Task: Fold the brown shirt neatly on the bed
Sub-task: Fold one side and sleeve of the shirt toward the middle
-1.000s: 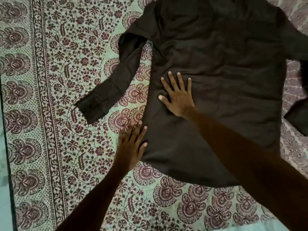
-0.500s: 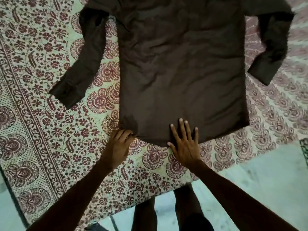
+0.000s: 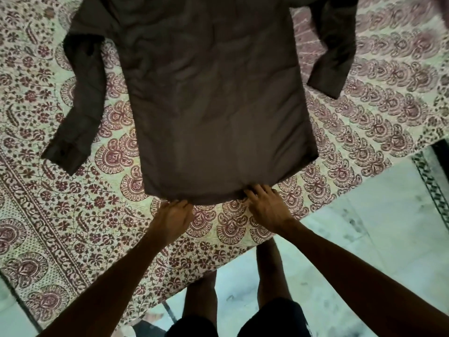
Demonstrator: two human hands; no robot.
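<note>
- My legs (image 3: 269,263) stand on the pale floor (image 3: 364,239), right by the near edge of the bed (image 3: 73,215).
- My left hand (image 3: 173,215) is at the near edge of the bed. Its fingers are curled and pinch the hem (image 3: 213,199) of the shirt (image 3: 218,105).
- My right hand (image 3: 266,207) is just beside it. Its fingers are bent and grip the hem too, and the cloth bunches up there.
- The brown shirt lies flat on the bed, hem toward me, top at the far edge.
- One sleeve (image 3: 80,113) lies out toward the left side of the bed.
- The other sleeve (image 3: 335,49) bends down on the right side, farther away.
</note>
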